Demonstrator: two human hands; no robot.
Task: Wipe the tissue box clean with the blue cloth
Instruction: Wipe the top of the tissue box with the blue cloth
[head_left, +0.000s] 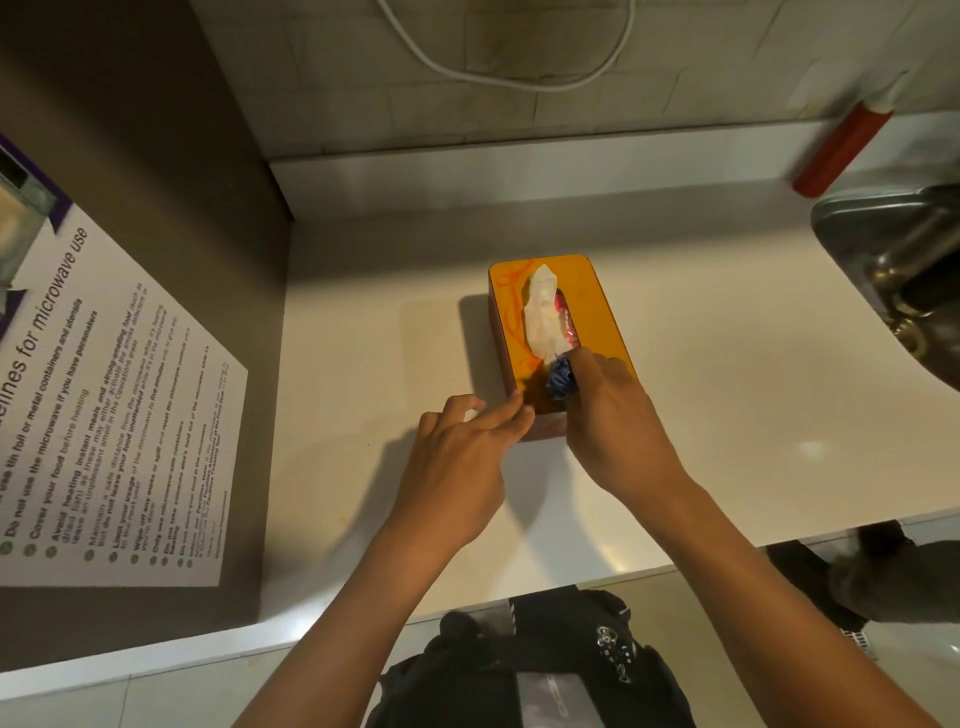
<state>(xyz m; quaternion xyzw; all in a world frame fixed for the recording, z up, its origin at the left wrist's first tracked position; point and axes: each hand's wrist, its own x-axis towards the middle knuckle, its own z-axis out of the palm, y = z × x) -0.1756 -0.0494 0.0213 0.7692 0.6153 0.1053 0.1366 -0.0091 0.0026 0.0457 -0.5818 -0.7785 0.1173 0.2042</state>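
Observation:
An orange tissue box (597, 306) with a white tissue (543, 312) sticking out of its slot lies on the white counter (727, 415), long side pointing away from me. My right hand (618, 421) grips a bunched blue cloth (561, 376) and presses it on the near end of the box top. My left hand (467, 452) has its fingers extended, their tips touching the box's near left corner.
A steel sink with a tap (904, 270) sits at the right edge. A red bottle (841, 150) leans near the back wall. A brown panel with a microwave notice (104, 415) stands on the left. A white cable (498, 62) hangs on the tiled wall.

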